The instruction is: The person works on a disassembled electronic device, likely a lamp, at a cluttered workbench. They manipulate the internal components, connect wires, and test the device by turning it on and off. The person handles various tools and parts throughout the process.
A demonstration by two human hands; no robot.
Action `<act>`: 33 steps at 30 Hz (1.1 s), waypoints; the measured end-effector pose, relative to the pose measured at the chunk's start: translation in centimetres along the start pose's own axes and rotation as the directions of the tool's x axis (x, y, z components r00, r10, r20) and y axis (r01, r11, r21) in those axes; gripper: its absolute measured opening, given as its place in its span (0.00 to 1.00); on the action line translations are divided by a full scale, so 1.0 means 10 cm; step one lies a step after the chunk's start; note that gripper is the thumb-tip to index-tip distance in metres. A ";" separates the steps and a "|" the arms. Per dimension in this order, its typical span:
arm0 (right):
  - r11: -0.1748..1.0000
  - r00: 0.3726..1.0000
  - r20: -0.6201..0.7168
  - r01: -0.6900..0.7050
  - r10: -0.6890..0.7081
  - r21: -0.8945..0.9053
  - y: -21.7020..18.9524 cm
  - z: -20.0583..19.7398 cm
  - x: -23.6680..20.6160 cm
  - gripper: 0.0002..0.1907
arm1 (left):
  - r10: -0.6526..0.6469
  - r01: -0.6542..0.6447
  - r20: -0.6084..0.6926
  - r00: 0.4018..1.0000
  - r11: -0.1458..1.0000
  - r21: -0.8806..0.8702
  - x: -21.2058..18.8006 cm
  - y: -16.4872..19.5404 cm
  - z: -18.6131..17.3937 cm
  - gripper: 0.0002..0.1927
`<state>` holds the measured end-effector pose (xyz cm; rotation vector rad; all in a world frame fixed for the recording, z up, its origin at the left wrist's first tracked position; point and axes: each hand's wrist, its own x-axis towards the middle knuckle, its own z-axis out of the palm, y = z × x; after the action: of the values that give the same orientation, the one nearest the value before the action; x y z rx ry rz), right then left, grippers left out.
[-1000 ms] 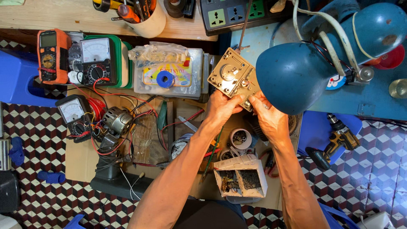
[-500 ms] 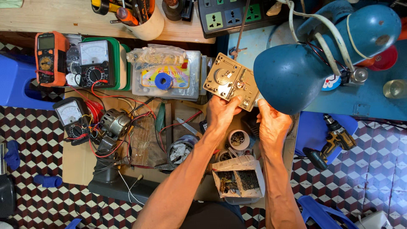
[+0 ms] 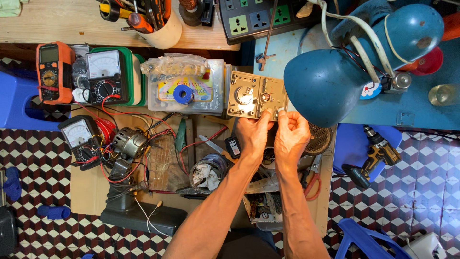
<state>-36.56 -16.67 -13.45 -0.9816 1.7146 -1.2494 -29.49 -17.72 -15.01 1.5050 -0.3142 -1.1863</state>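
Observation:
A beige plastic panel (image 3: 253,96) with a round knob and small fittings is held up under the blue desk lamp (image 3: 335,72). My left hand (image 3: 253,135) grips its lower edge from below. My right hand (image 3: 290,134) pinches its lower right corner with the fingertips. Both forearms reach up from the bottom of the view over a cluttered low work board (image 3: 91,192).
Left of the panel lie a clear plastic box (image 3: 184,86), two analog meters (image 3: 105,76) and an orange digital multimeter (image 3: 51,72). A small motor (image 3: 128,142) with red wires, a tin of rags (image 3: 207,173), scissors (image 3: 312,180) and a cordless drill (image 3: 371,158) surround my arms.
The panel has turned from tilted to nearly level and come lower. My hands have drawn closer together along its bottom edge.

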 end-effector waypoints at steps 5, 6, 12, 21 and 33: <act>0.999 0.999 -0.033 -0.033 0.034 0.018 0.05 0.05 0.00 0.10 | -0.017 0.030 -0.080 0.997 0.986 0.163 -0.05 0.07 0.01 0.13; 0.998 0.998 -0.033 -0.047 0.048 0.044 0.06 0.07 0.01 0.10 | -0.014 0.028 -0.081 0.997 0.983 0.179 -0.05 0.08 0.01 0.14; 0.998 0.997 -0.062 0.046 -0.048 -0.035 0.05 0.11 -0.04 0.10 | 0.027 0.000 -0.087 0.996 0.953 0.304 -0.07 0.11 0.00 0.15; 1.000 0.998 -0.070 -0.002 0.000 -0.019 -0.07 0.11 0.00 0.10 | -0.010 0.028 -0.075 0.997 0.969 0.244 -0.14 0.19 0.02 0.14; 0.980 1.000 0.021 0.004 0.000 -0.199 -0.14 -0.05 -0.01 0.10 | 0.021 0.004 -0.092 0.995 0.966 0.260 -0.13 0.10 0.01 0.15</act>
<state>-36.75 -16.72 -12.03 -1.1084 1.8489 -1.0794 -29.78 -17.18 -13.47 1.7797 -0.4250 -1.0939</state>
